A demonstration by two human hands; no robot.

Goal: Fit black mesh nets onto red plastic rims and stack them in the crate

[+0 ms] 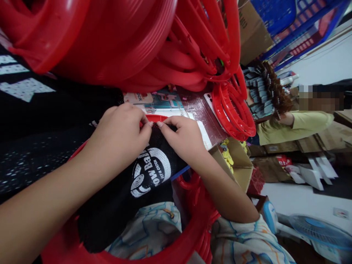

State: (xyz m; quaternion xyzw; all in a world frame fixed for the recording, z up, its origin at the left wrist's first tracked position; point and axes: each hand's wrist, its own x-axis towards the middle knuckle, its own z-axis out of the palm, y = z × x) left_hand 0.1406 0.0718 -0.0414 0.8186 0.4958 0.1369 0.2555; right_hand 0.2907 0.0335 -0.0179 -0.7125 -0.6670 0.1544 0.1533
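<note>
Mesh [121,200] is pinched by left hand [123,123] and right hand [183,137] at the rim [157,118] between; it could be freed by uneven pulling.

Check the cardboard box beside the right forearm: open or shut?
Open. The cardboard box shows its inner wall, and yellow items are visible inside it. How full it is, cannot tell.

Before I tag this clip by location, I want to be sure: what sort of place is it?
Most likely a small assembly or packing workshop: red plastic rings are heaped close by, black printed fabric is in hand, and an open cardboard box holds yellow items.
</note>
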